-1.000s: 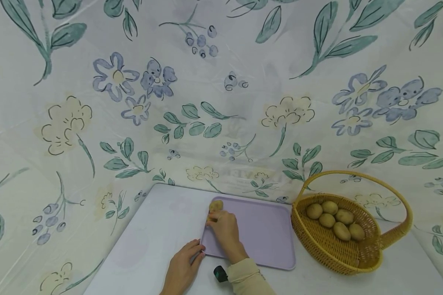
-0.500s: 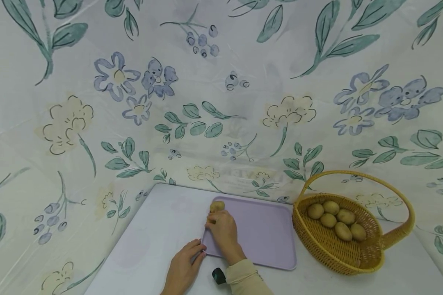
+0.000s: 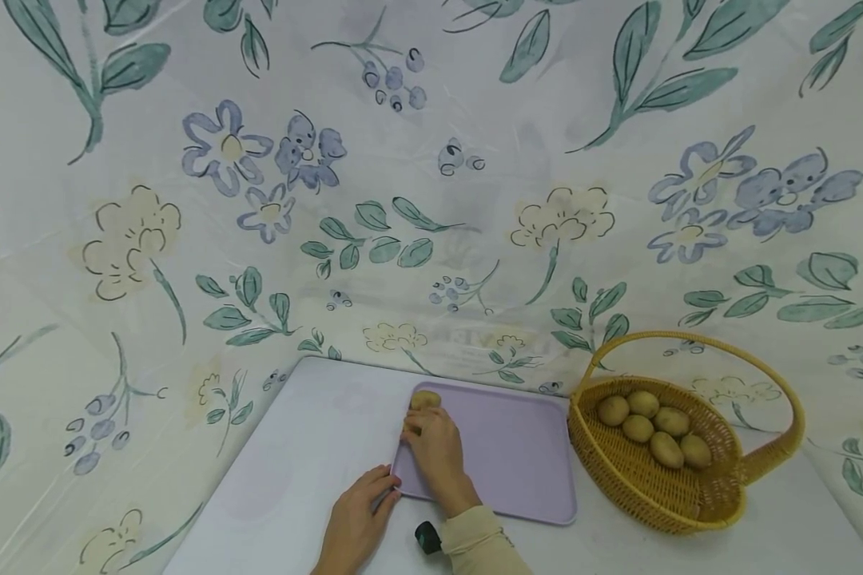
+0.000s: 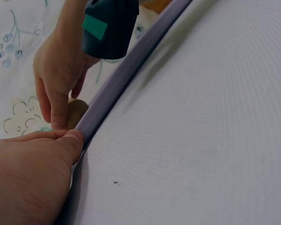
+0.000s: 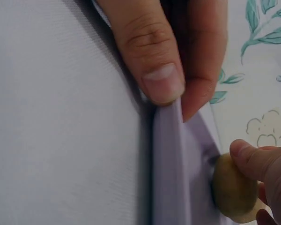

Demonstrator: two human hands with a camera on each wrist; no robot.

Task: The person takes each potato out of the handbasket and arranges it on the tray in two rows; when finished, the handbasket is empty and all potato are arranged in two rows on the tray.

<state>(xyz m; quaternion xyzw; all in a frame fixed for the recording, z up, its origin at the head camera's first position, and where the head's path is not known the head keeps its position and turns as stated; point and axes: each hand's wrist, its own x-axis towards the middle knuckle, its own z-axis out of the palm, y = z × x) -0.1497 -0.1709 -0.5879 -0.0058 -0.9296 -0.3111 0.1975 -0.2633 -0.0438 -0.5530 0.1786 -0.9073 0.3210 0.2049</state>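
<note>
A lilac tray (image 3: 511, 455) lies on the white table. My left hand (image 3: 355, 515) pinches its near left rim, thumb on the outer side and fingers over the inside, as the right wrist view shows. Over the tray's left side, my right hand (image 3: 437, 455) grips a potato (image 5: 234, 187) between thumb and fingers. That potato is mostly hidden by the hand in the head view. Just beyond the fingertips, another potato (image 3: 425, 399) rests in the tray's far left corner.
A wicker basket (image 3: 618, 487) with a tall handle stands right of the tray, holding several potatoes (image 3: 666, 451). A dark camera (image 3: 427, 537) sits at the right wrist. Behind the table hangs a floral cloth (image 3: 475, 263).
The potato in the far corner has shifted very slightly to the right, and my right hand's fingers have moved a little with it. My left hand stays on the rim.
</note>
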